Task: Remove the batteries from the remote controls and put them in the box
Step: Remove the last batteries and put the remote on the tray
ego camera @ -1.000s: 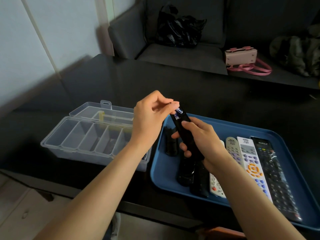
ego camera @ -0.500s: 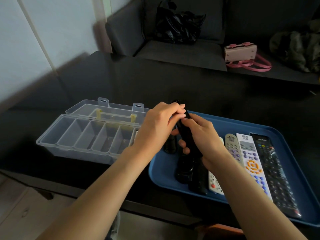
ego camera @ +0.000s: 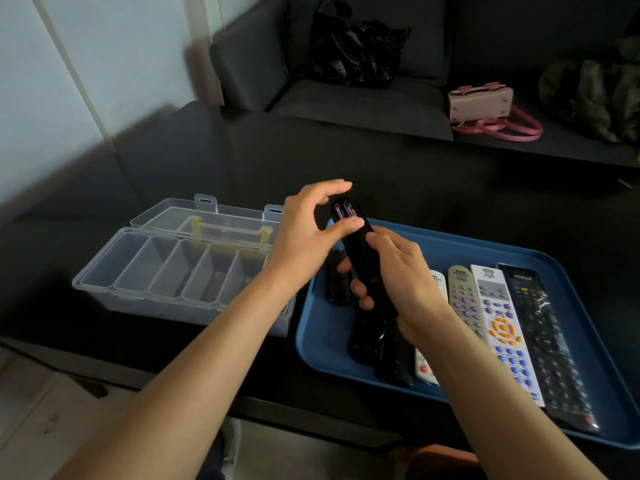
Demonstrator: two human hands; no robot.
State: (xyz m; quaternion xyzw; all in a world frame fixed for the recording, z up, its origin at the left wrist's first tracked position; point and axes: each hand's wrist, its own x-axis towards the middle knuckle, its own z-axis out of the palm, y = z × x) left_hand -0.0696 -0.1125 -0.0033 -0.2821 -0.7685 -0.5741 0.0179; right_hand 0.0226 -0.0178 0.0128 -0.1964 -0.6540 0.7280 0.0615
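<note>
1. Purple batteries (ego camera: 344, 212) sit in the open bay of the black remote (ego camera: 360, 251); levered carelessly by the thumb, one could spring out, missing the clear box (ego camera: 166, 271).
2. Right hand (ego camera: 401, 282) grips the remote above the blue tray (ego camera: 568, 271), long axis pointing away, bay farthest.
3. Left hand (ego camera: 308, 233) curls around the bay, thumb touching it, holding nothing.
</note>
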